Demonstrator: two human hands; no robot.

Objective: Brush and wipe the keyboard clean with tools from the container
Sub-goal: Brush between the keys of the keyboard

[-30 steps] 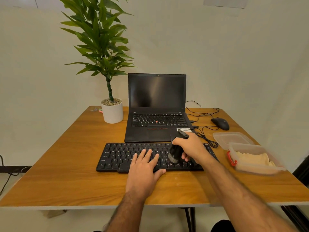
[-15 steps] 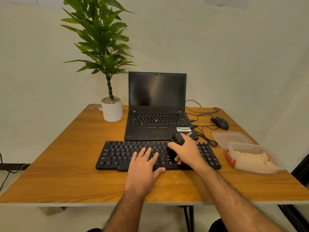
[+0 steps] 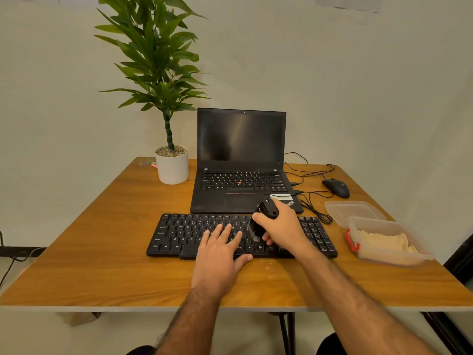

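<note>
A black keyboard [image 3: 179, 234] lies across the middle of the wooden table [image 3: 89, 252]. My right hand [image 3: 279, 226] is shut on a black brush [image 3: 266, 210], whose bristles press down on the keys right of centre. My left hand [image 3: 220, 254] lies flat, fingers spread, on the keyboard's lower middle rows. At the right stands a clear plastic container [image 3: 378, 254] with a red clasp and a cream cloth [image 3: 384, 243] inside; its lid [image 3: 354, 211] lies just behind it.
An open black laptop [image 3: 242, 160] sits behind the keyboard. A potted plant [image 3: 172, 165] stands at the back left. A black mouse [image 3: 336, 187] and loose cables [image 3: 311, 201] lie at the back right. The table's front edge is close to me.
My right hand has swept the brush leftward along the keys, from the right part toward the middle. My left hand has stayed flat on the keyboard.
</note>
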